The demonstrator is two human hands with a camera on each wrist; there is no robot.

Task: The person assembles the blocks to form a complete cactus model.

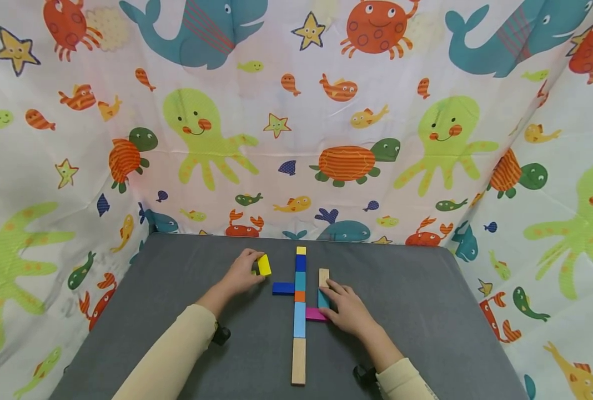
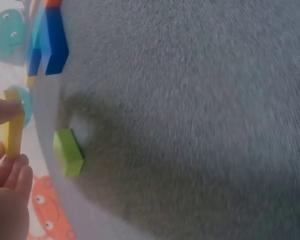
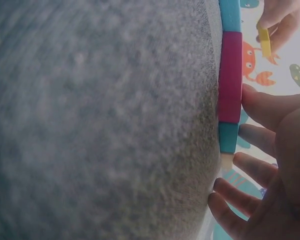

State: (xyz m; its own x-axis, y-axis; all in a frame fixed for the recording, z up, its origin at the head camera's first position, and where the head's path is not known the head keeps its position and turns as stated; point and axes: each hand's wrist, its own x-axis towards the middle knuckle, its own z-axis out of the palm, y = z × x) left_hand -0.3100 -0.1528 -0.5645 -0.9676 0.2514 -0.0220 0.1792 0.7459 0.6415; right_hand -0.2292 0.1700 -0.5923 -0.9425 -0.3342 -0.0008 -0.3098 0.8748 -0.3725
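My left hand (image 1: 242, 272) pinches a yellow block (image 1: 264, 265) above the table, left of a long column of blocks. Below it a green block (image 2: 68, 152) lies on the cloth, mostly hidden by the hand in the head view. A dark blue block (image 1: 283, 289) juts left from the column. On the right side, my right hand (image 1: 350, 311) rests its fingers beside a teal block (image 1: 323, 300) and a plain wooden block (image 1: 323, 276), its thumb at a magenta block (image 1: 315, 314) that joins the column. The fingers are loosely spread and partly hide these blocks.
The column runs front to back: wooden block (image 1: 298, 361), light blue block (image 1: 299, 319), orange block (image 1: 300, 296), teal block (image 1: 300, 280), dark blue block (image 1: 301, 262) and yellow block (image 1: 301, 250). Grey cloth (image 1: 176, 289) covers the table; a sea-animal curtain (image 1: 276, 150) stands behind.
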